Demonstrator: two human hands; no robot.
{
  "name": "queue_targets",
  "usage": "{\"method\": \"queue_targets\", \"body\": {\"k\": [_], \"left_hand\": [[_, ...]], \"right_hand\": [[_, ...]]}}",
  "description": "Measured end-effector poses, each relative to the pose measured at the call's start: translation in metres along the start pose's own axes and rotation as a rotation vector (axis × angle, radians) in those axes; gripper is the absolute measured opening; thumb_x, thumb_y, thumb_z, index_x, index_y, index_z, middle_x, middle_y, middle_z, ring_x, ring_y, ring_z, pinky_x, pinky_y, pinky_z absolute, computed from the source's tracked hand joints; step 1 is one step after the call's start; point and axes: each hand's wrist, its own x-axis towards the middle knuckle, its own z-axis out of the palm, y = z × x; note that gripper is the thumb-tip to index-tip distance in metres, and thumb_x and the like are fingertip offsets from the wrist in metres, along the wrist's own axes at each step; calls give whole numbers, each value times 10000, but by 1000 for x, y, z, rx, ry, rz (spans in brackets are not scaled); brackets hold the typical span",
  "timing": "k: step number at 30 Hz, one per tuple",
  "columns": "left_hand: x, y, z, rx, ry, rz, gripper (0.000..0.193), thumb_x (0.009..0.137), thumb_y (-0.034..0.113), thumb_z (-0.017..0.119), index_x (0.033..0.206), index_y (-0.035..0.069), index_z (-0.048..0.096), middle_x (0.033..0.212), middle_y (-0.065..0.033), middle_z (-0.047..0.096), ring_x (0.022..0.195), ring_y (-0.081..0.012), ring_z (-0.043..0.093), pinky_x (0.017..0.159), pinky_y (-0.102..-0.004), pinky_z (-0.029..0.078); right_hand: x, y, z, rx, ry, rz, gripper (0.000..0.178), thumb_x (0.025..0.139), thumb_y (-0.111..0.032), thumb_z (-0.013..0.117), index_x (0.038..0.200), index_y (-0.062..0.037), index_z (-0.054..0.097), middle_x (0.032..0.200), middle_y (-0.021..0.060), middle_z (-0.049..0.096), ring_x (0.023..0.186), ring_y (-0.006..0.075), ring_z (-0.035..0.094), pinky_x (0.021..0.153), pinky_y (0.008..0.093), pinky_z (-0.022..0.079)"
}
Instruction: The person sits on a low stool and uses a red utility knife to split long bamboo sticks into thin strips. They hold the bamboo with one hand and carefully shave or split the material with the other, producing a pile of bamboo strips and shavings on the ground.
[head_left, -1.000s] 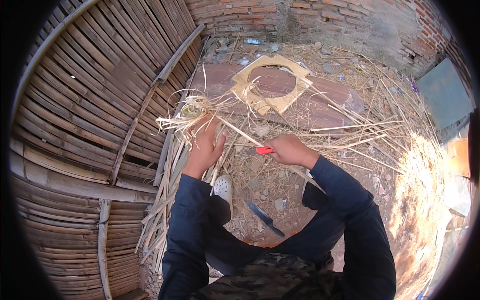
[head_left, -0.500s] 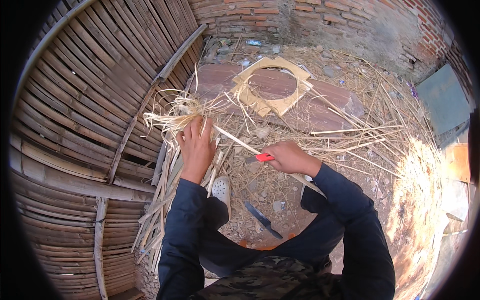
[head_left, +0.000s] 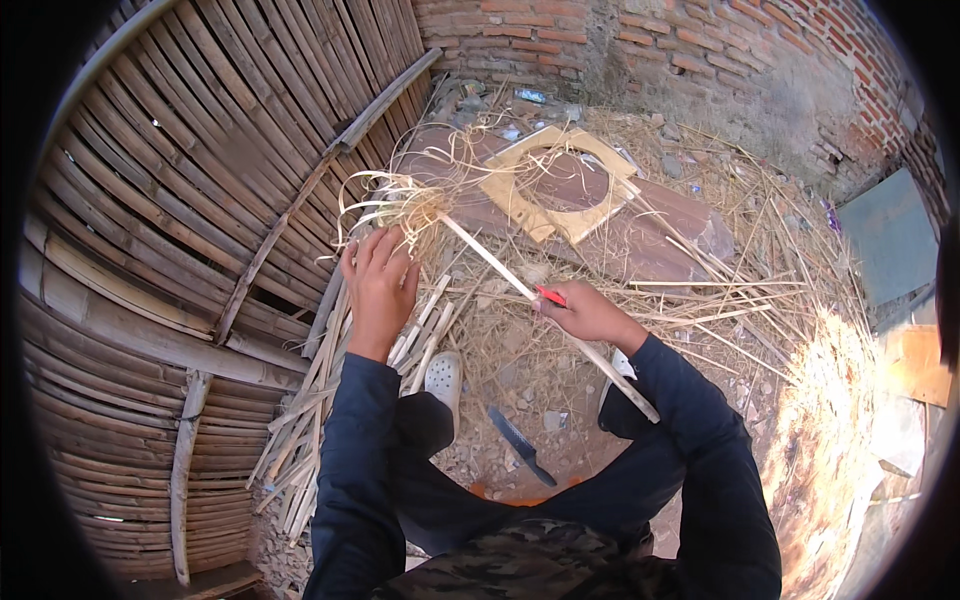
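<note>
- Right hand (head_left: 585,318): fingers curled closed, gripping a red-handled cutter (head_left: 550,296); only a bit of red shows past the fingers, blade hard to make out.
- Pale stick (head_left: 490,262): slants from the shavings down under the right hand, lower end in front of the right shoe (head_left: 622,366) and the dark trouser leg. Can't tell if the right hand also pinches the stick or just sits against it.
- Left hand (head_left: 380,300): back up, fingers part-spread and slightly bent, at the near edge of the curly shavings (head_left: 408,203). Looks to hold nothing; can't tell if fingertips touch the curls. Well apart from the right hand.
- Shavings: loose tangle at the stick's far end, some curls reaching over the brown plank (head_left: 655,237).
- Square wooden board with round hole (head_left: 508,190): lies on the plank, beyond the hands.
- Dark knife (head_left: 520,445): flat on the ground (head_left: 500,360) between the feet, neither hand on it.
- Split strips (head_left: 300,450): heaped beside the left forearm, along the slatted bamboo wall (head_left: 170,230).
- More thin strips (head_left: 710,290): scattered right of the right hand.
- Brick wall (head_left: 700,60): at the back.
</note>
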Motion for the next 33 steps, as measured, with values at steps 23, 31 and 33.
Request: {"method": "queue_targets", "body": {"k": [23,31,33], "left_hand": [[-39,41,30,-1183,-61,-862,382,1003,327,465,1142,-24,521,1111,-146,625,1058,-176,587,881,-314,459],[-21,27,26,-1204,24,-860,314,1000,328,475,1071,29,533,1077,-128,658,1046,-187,624,843,-291,472],[-21,27,23,-1188,28,-826,316,998,332,478,1073,30,537,1078,-121,659,1055,-179,618,856,-294,464]], "right_hand": [[87,-13,139,1891,401,496,221,997,-291,473,849,-129,451,579,-36,393,438,101,352,416,267,310],[-18,32,205,1371,-219,655,263,954,-311,499,894,-73,593,557,-26,410,431,80,362,413,239,298],[-68,65,233,750,-386,674,353,910,-382,525,879,-48,638,608,38,543,494,150,512,471,300,403]]}}
